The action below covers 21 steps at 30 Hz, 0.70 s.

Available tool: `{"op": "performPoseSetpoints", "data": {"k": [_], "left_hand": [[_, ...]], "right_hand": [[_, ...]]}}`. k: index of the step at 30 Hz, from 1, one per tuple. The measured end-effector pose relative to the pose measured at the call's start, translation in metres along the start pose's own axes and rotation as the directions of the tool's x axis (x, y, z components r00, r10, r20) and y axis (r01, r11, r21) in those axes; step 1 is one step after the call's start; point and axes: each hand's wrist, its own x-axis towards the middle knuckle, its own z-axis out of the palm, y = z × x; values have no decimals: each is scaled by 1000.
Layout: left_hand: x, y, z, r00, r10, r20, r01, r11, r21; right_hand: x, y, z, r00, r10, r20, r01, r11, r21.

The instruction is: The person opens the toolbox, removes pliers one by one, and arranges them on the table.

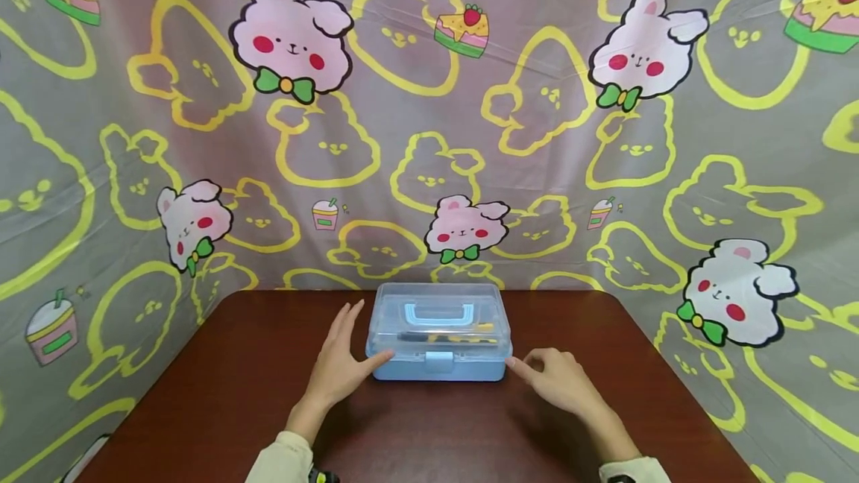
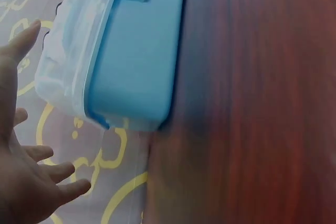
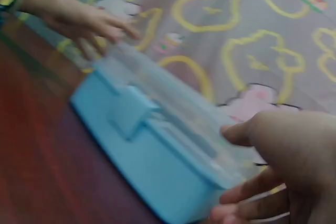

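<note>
A light-blue plastic storage box [image 1: 439,370] with a clear lid stands on the table, its lid down. On the lid lies a blue carry handle [image 1: 439,316], and a blue latch [image 1: 439,361] sits at the front middle. Yellow and dark items [image 1: 463,338] show through the lid; their kind is unclear. At the box's left end is my left hand [image 1: 335,367], fingers spread and thumb toward the front corner. The left wrist view shows this hand [image 2: 23,177] apart from the box. Beside the right end, my right hand [image 1: 560,379] has its thumb near the corner; contact is unclear.
The box rests on a dark reddish-brown table [image 1: 429,431] with rounded far corners. Behind it and along both sides hangs a grey curtain [image 1: 416,110] printed with yellow outlines and white rabbit heads.
</note>
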Motion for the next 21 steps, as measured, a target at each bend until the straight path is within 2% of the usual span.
{"op": "performPoseSetpoints", "data": {"k": [3,6,8,11,13,15,18,21], "left_hand": [[5,-2,4,1000,9,-16,-10,996,-90],[14,-2,9,999,39,-3,-39,986,-159],[21,-2,11,999,49,20,-44,977,-208],[26,-3,13,998,30,63,-10,955,-296],[27,-6,13,996,22,88,8,943,-332],[27,-9,14,993,19,113,22,936,-352],[28,-14,17,991,55,122,-9,937,-350],[32,-15,21,991,81,108,-37,934,-356]], "right_hand": [[2,-9,19,994,-47,98,32,987,156],[1,-15,39,982,-49,184,-8,955,298],[0,-20,51,974,-25,226,-65,923,380],[0,-27,68,957,13,289,-161,855,494],[0,-33,79,942,39,333,-234,788,570],[1,-38,89,924,66,377,-311,705,637],[6,-46,102,903,108,416,-401,561,724],[13,-54,111,889,143,435,-453,406,794]]}}
